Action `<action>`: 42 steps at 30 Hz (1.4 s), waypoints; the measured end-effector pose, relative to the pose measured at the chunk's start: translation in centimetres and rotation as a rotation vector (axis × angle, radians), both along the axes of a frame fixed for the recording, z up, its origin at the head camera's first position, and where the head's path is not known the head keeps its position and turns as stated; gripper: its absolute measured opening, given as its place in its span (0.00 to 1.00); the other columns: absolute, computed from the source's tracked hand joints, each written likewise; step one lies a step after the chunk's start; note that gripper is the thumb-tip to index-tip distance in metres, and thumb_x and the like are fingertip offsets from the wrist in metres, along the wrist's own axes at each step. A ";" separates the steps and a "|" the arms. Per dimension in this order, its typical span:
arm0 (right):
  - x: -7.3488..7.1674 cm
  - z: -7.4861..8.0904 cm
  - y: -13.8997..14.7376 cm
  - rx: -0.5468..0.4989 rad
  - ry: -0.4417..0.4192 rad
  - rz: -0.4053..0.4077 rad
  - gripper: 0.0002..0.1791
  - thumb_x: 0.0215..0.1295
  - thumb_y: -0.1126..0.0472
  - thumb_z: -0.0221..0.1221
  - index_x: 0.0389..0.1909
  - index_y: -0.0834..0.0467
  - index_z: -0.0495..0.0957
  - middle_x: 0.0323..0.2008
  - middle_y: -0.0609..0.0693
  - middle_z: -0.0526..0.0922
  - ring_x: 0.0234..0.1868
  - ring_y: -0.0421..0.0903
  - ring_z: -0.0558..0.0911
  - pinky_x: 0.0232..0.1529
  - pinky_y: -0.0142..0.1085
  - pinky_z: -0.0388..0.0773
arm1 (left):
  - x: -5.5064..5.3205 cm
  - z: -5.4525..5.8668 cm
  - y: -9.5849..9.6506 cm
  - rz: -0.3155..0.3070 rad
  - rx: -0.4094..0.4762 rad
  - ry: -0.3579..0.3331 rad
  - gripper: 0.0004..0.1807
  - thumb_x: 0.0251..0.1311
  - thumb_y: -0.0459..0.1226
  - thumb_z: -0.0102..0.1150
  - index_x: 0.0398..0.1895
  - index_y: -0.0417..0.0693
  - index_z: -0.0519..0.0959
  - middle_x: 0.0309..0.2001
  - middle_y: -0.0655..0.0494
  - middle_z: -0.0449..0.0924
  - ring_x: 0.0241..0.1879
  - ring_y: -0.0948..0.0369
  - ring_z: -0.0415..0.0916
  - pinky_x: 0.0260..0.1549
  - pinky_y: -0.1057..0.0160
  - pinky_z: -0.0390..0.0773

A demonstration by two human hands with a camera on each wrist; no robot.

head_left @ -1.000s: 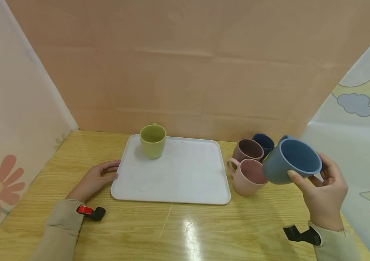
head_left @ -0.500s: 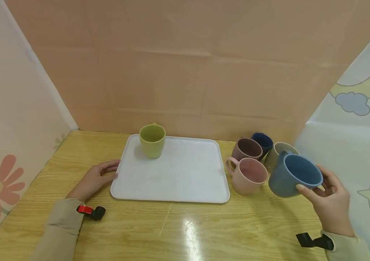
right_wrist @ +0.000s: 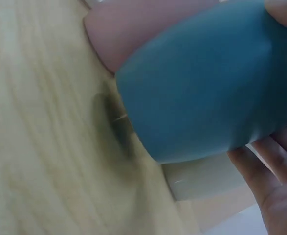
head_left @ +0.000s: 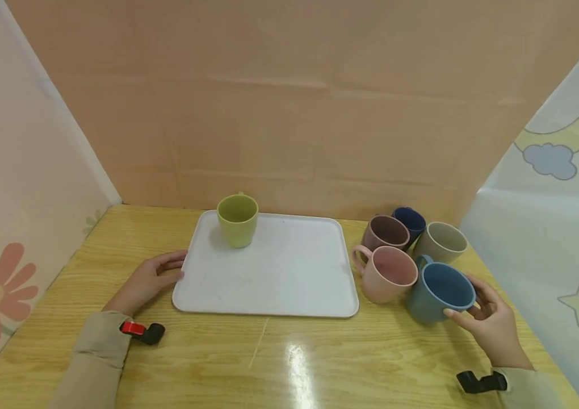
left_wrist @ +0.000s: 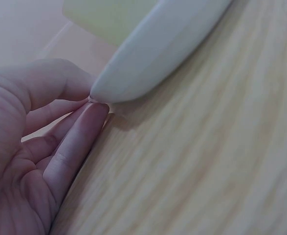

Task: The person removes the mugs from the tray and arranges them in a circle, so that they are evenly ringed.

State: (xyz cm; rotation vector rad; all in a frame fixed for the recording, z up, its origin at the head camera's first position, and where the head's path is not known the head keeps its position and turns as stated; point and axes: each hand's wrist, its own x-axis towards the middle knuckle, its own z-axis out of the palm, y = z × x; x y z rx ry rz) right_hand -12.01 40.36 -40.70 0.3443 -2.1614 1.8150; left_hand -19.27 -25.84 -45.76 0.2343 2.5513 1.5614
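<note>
In the head view my right hand grips a blue mug at its right side, thumb at the near rim. Its base is close over the table, with a shadow beneath it in the right wrist view. A pink mug stands just left of it, and a beige mug right behind it. My left hand pinches the left edge of a white tray, thumb and fingertips at the rim in the left wrist view. A yellow-green mug stands on the tray's back left part.
Behind the pink mug are a brown-mauve mug and a dark blue mug, close together. A tan backdrop rises at the table's back edge. Patterned panels flank the wooden table on both sides.
My right hand has lowered the blue mug and brought it beside the pink mug, bringing the beige mug behind it into view. The left hand and tray have stayed in place.
</note>
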 end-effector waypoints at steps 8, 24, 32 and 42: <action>0.0 -0.9 0.2 0.031 -0.033 -0.006 0.45 0.53 0.89 0.61 0.73 0.64 0.65 0.63 0.41 0.75 0.60 0.30 0.75 0.52 0.24 0.76 | 0.1 0.0 0.1 -0.004 0.002 -0.013 0.34 0.71 0.44 0.61 0.75 0.41 0.65 0.66 0.39 0.74 0.67 0.44 0.68 0.49 0.80 0.69; 0.1 -1.0 -0.5 0.068 -0.070 0.047 0.45 0.54 0.88 0.62 0.73 0.64 0.61 0.64 0.42 0.71 0.61 0.30 0.74 0.51 0.23 0.76 | 0.2 0.4 0.2 0.005 0.000 -0.028 0.34 0.72 0.43 0.61 0.76 0.41 0.65 0.67 0.38 0.73 0.68 0.44 0.67 0.49 0.82 0.67; 0.0 -0.8 -1.0 0.118 -0.091 0.072 0.46 0.56 0.86 0.62 0.74 0.59 0.59 0.65 0.41 0.68 0.62 0.29 0.72 0.52 0.21 0.74 | 0.2 0.4 0.1 0.000 0.017 -0.016 0.33 0.71 0.42 0.61 0.75 0.39 0.65 0.66 0.38 0.74 0.67 0.44 0.68 0.49 0.81 0.68; 0.2 0.1 -1.7 0.390 -0.055 0.018 0.53 0.54 0.83 0.67 0.78 0.56 0.55 0.68 0.36 0.63 0.61 0.29 0.69 0.53 0.18 0.71 | 0.2 0.2 0.1 -0.002 0.038 -0.019 0.34 0.71 0.43 0.62 0.75 0.40 0.65 0.66 0.38 0.74 0.67 0.44 0.68 0.49 0.79 0.70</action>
